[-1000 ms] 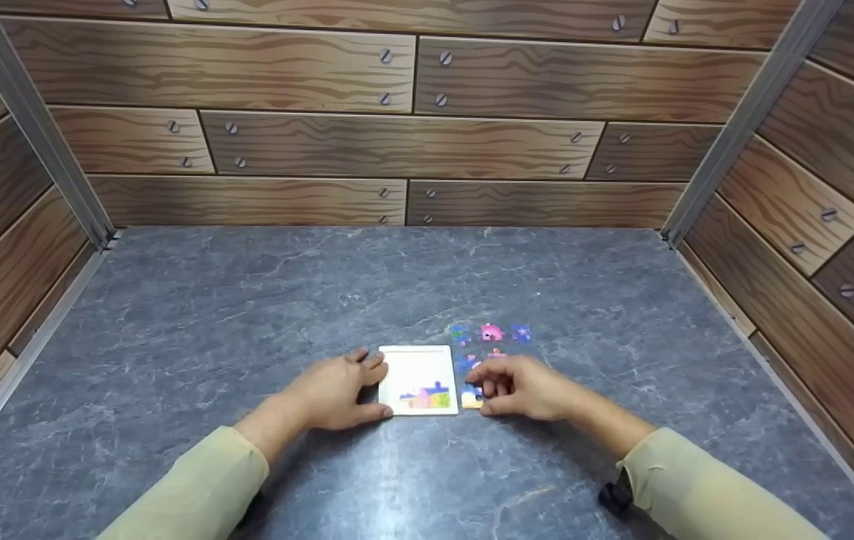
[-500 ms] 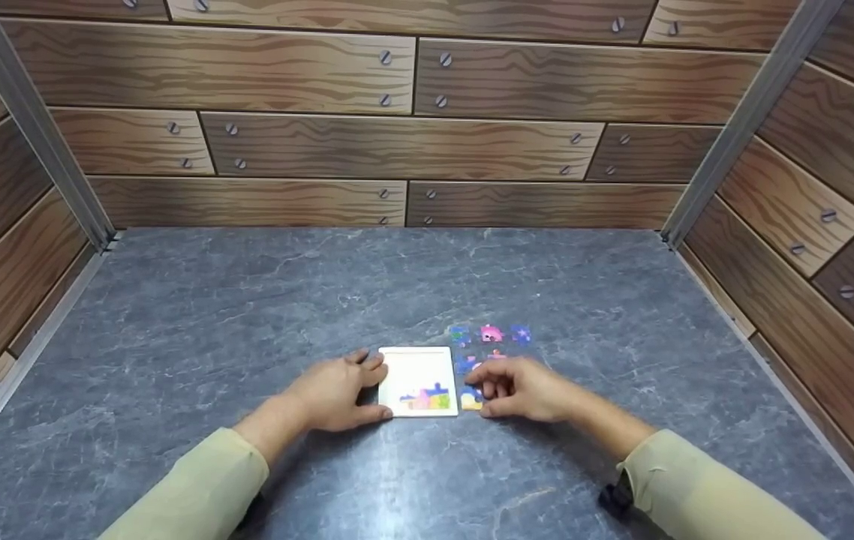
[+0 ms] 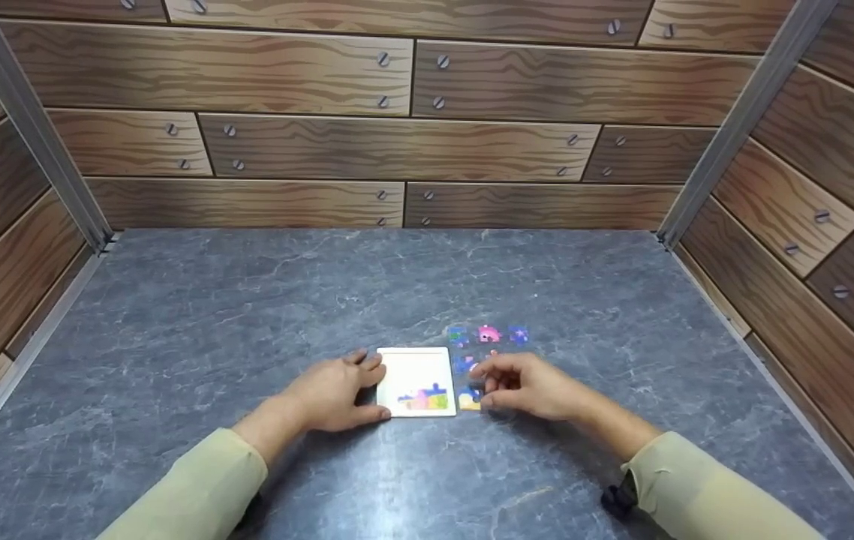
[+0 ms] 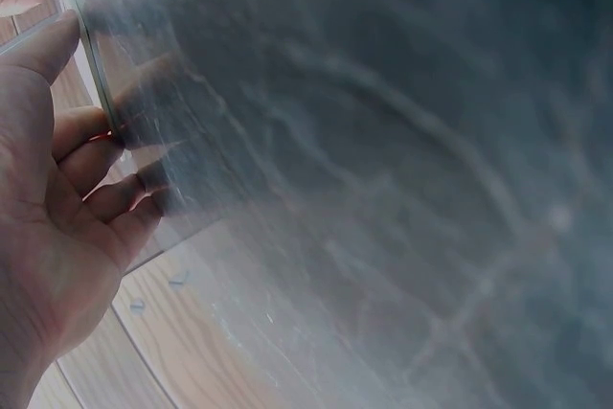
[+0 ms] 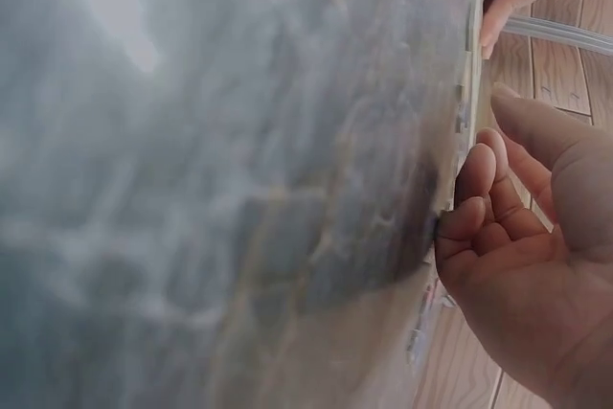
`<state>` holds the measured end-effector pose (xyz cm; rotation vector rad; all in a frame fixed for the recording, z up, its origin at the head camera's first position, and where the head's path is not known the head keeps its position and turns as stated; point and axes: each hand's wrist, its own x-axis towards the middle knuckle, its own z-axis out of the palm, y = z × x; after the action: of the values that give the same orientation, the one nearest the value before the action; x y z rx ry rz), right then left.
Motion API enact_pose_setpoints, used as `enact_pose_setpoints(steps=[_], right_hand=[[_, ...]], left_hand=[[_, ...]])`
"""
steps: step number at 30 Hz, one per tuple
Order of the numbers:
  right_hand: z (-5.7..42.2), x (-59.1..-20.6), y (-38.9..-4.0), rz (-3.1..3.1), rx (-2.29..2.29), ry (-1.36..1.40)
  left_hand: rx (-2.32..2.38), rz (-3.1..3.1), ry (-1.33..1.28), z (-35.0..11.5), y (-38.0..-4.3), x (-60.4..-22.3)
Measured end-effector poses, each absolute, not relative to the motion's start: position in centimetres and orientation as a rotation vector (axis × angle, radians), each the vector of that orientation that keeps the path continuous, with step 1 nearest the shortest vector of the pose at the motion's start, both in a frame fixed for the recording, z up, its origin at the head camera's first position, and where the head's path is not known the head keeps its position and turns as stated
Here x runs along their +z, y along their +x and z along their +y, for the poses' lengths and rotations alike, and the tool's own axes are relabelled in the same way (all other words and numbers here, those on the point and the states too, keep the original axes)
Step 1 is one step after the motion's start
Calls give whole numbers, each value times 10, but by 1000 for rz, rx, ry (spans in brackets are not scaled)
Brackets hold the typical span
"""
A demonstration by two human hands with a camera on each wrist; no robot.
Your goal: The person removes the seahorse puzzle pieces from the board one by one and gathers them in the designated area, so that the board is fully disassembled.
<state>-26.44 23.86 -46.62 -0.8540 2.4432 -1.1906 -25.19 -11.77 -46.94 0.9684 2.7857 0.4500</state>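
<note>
A square white puzzle tray (image 3: 412,371) lies on the table, with several joined pieces (image 3: 427,397) along its lower right. My left hand (image 3: 333,394) rests at its left side, thumb at the near corner and index finger against the left edge. My right hand (image 3: 539,386) hovers just right of the tray, fingers loosely bent, thumb apart from the fingertips and nothing seen between them. By its thumb lies a yellow-and-blue jigsaw piece (image 3: 470,398). A blue-and-pink piece (image 3: 464,364) lies near the index finger; another piece (image 3: 494,352) is partly hidden behind the hand.
Beyond the right hand lie a green-blue piece (image 3: 458,336), a pink piece (image 3: 488,334) and a blue piece (image 3: 518,334) in a row. The grey marbled table (image 3: 284,285) is enclosed by wood-patterned walls (image 3: 307,146) with metal corner posts.
My right thumb and fingers have shifted slightly right, off the yellow-and-blue jigsaw piece, which shows more now. The left hand and the tray keep their places; the head view tilts slightly.
</note>
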Motion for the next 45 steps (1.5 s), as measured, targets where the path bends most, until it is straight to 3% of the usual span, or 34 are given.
enact_pose_setpoints(steps=[12, 21, 45], right_hand=[[216, -446, -268, 2493, -1210, -898], [179, -451, -271, 2469, -1107, -1120], [156, -451, -286, 2307, -933, -1070]], left_hand=[[434, 2798, 979, -117, -252, -469], [459, 2782, 956, -118, -252, -470], [471, 2789, 985, -118, -252, -469]])
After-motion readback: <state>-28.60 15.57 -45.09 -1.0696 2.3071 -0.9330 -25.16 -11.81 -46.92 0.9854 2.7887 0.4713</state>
